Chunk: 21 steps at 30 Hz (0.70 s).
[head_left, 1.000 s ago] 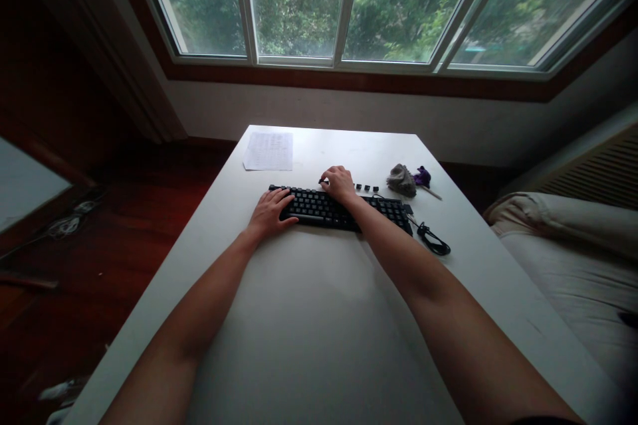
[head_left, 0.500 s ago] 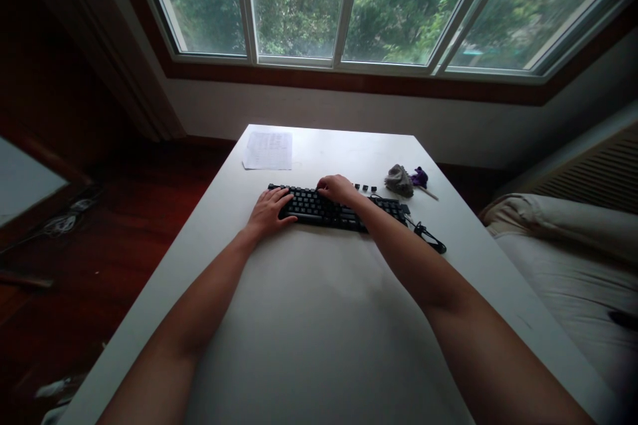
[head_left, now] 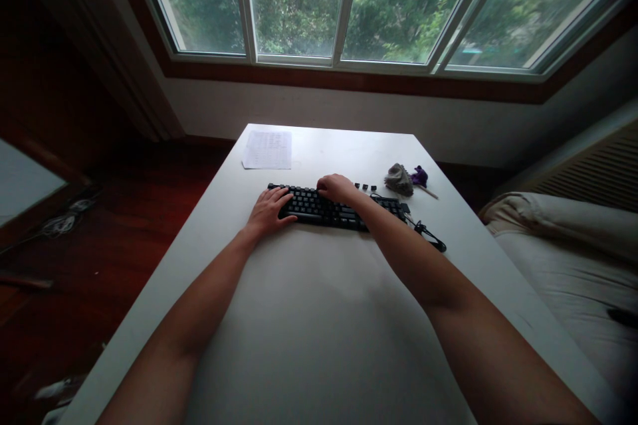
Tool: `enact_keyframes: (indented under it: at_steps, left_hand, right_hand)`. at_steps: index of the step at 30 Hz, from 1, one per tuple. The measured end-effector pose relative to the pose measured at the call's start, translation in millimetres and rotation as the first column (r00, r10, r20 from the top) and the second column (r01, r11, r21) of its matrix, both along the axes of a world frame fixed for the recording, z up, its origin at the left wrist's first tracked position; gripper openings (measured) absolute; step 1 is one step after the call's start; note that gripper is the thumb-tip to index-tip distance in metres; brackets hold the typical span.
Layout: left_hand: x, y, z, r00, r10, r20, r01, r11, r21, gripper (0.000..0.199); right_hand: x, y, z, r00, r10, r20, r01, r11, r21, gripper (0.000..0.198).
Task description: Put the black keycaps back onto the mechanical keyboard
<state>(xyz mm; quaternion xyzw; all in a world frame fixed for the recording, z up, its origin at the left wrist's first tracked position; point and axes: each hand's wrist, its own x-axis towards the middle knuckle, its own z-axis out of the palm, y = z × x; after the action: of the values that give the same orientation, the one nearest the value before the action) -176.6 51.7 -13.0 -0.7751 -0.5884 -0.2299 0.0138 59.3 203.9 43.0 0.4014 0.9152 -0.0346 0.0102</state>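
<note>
A black keyboard (head_left: 312, 206) lies across the white table (head_left: 319, 279). My left hand (head_left: 269, 210) rests on its left end, fingers spread over the keys and thumb along the front edge. Over the keyboard's upper middle, my right hand (head_left: 336, 187) has its fingers curled together and pointing down at the keys. Whatever those fingertips grip, if anything, is hidden beneath them. Several loose black keycaps (head_left: 365, 187) sit just behind the keyboard, right of my right hand. The keyboard's black cable (head_left: 429, 236) lies bundled off its right end.
A printed sheet of paper (head_left: 268, 150) lies at the far left of the table. Toward the back right are a grey cloth (head_left: 399, 179) and a purple cloth-like item (head_left: 419, 176) with a pale stick. A beige sofa (head_left: 563, 239) stands to the right, below the window (head_left: 299, 0) side.
</note>
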Motion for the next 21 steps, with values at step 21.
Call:
enact_keyframes:
  at_steps: [21]
  left_hand:
    - [1, 4, -6.5, 1.000, -0.005, 0.013, 0.005, 1.000, 0.006, 0.067]
  right_hand:
    - [2, -1, -11, 0.998, -0.025, -0.049, 0.025, 1.000, 0.009, 0.025]
